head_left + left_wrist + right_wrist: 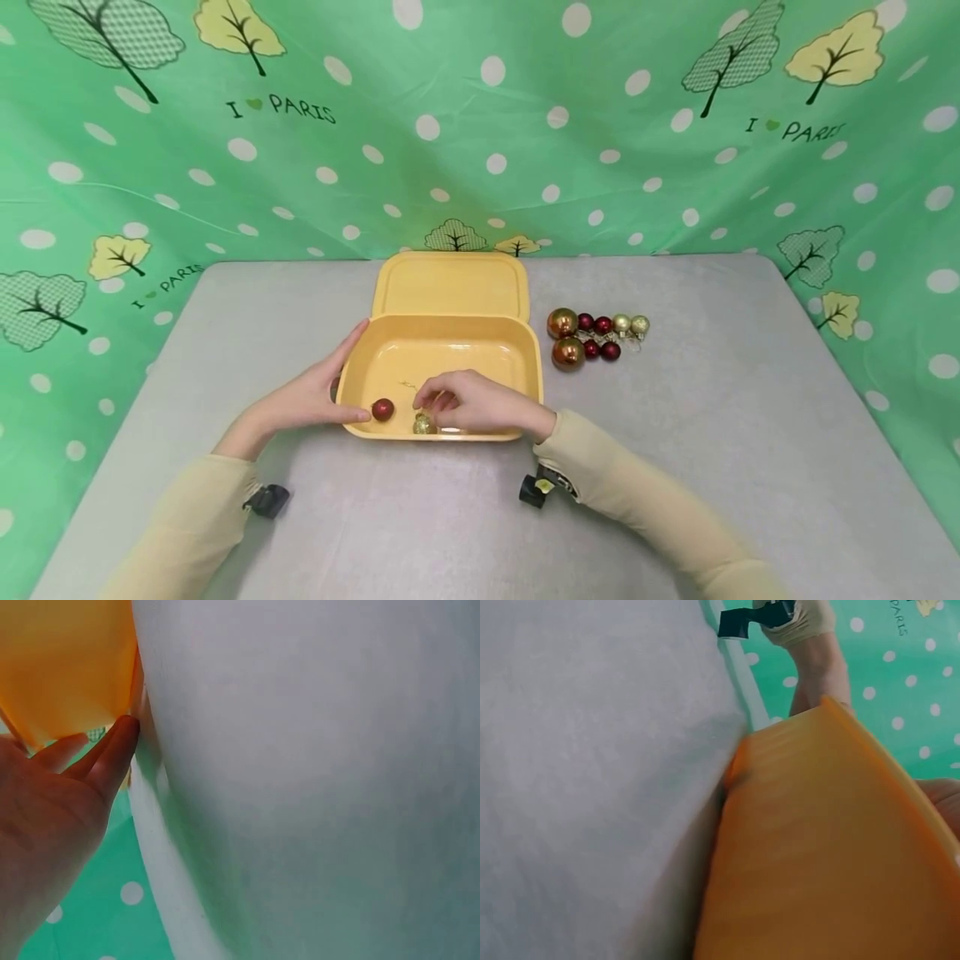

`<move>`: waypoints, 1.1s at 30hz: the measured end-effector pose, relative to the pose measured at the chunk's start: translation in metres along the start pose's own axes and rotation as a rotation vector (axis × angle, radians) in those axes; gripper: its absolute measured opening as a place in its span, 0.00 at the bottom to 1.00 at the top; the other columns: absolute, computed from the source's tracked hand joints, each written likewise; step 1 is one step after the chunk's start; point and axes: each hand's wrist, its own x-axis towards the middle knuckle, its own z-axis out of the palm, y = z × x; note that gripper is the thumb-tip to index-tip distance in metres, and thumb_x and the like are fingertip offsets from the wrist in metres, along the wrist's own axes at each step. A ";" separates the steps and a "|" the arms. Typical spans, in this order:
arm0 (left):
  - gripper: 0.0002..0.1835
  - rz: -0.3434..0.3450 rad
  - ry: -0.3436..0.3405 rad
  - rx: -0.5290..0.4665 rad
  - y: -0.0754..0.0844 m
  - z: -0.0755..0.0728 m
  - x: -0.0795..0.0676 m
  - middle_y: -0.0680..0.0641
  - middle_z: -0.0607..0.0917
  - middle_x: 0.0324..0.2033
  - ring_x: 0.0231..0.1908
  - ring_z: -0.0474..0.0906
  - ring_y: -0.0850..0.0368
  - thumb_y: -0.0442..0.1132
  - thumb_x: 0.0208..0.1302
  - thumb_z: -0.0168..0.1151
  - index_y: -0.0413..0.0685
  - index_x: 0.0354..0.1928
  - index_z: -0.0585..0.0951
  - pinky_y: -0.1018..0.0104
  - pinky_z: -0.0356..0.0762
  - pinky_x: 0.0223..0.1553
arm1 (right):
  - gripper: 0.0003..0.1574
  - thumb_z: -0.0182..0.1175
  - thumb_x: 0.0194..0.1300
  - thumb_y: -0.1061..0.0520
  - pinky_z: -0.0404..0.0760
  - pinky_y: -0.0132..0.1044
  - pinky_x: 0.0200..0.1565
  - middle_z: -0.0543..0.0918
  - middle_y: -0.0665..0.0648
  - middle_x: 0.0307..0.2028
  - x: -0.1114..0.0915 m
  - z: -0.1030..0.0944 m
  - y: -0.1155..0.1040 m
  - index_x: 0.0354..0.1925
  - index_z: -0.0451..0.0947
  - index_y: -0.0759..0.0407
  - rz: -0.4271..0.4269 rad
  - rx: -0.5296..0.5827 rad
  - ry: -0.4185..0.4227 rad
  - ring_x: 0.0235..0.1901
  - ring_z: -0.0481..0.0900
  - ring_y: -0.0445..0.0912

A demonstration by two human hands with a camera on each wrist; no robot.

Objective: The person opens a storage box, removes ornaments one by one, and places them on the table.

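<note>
A yellow lidded box (534, 367) stands on the table with its lid (452, 283) folded back. Against the box's left end rests my left hand (311, 396): its thumb lies at the front left rim and its straight fingers along the outer wall, which the left wrist view also shows. Inside, near the front wall, my right hand (476, 402) pinches a glittery gold Christmas ball (423, 424) at its top; the fingertips partly cover it. A dark red Christmas ball (382, 409) lies at the front left of the box floor. The right wrist view shows only the box's outer side (802, 847).
Right of the box on the grey table (712, 433) lie several Christmas balls: two large copper ones (567, 354), small dark red ones (603, 325) and two pale gold ones (639, 324). A green dotted curtain (495, 200) hangs behind the table.
</note>
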 end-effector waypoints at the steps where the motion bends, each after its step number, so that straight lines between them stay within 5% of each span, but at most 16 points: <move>1: 0.66 0.003 -0.001 0.000 0.000 0.000 0.001 0.42 0.42 0.75 0.70 0.49 0.39 0.43 0.50 0.77 0.60 0.77 0.35 0.51 0.55 0.65 | 0.14 0.59 0.63 0.68 0.77 0.28 0.44 0.83 0.55 0.41 0.001 0.000 0.001 0.47 0.80 0.64 0.010 -0.002 -0.008 0.39 0.79 0.40; 9: 0.67 0.017 -0.004 -0.015 0.001 -0.002 0.004 0.42 0.40 0.75 0.71 0.44 0.39 0.42 0.49 0.78 0.64 0.76 0.34 0.67 0.50 0.65 | 0.16 0.60 0.62 0.67 0.77 0.27 0.43 0.82 0.49 0.38 0.003 -0.001 0.004 0.49 0.80 0.61 0.023 -0.025 -0.074 0.36 0.78 0.36; 15: 0.66 0.027 0.001 -0.012 0.002 -0.002 0.003 0.39 0.43 0.74 0.69 0.49 0.38 0.42 0.49 0.77 0.57 0.77 0.35 0.78 0.53 0.60 | 0.16 0.60 0.62 0.68 0.76 0.27 0.43 0.82 0.49 0.38 0.004 0.000 0.004 0.49 0.80 0.60 0.027 -0.020 -0.096 0.37 0.78 0.37; 33: 0.62 0.040 0.015 0.014 0.003 0.001 0.000 0.37 0.46 0.74 0.66 0.59 0.39 0.42 0.54 0.75 0.53 0.77 0.36 0.56 0.68 0.58 | 0.15 0.62 0.64 0.65 0.77 0.29 0.45 0.82 0.49 0.42 -0.004 0.001 0.001 0.50 0.80 0.61 -0.036 0.047 0.030 0.39 0.78 0.38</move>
